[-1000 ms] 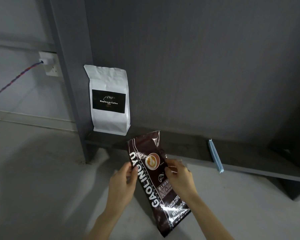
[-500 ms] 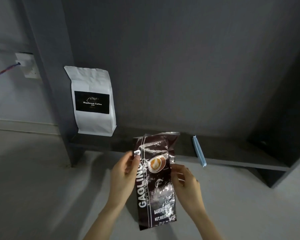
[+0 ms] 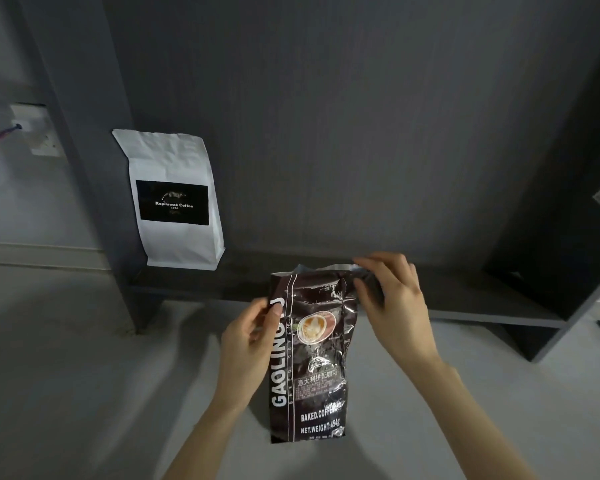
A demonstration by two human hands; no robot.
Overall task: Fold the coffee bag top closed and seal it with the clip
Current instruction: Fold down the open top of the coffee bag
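A dark glossy coffee bag (image 3: 309,358) marked GAOLINGYU stands upright in front of me, held in the air above the floor. My left hand (image 3: 248,336) grips its left edge near the top, thumb on the front. My right hand (image 3: 392,303) pinches the bag's top right corner, where the silver inner lining shows. The blue clip seen earlier on the shelf is hidden behind my right hand.
A white coffee bag (image 3: 174,199) with a black label stands on the low dark shelf (image 3: 482,306) at the left, against a dark panel. A wall socket (image 3: 32,129) with a plugged cable is far left. Grey floor lies below.
The dark bag has turned from tilted to upright. My right hand moved up from the bag's middle to its top right corner and now covers the blue clip.
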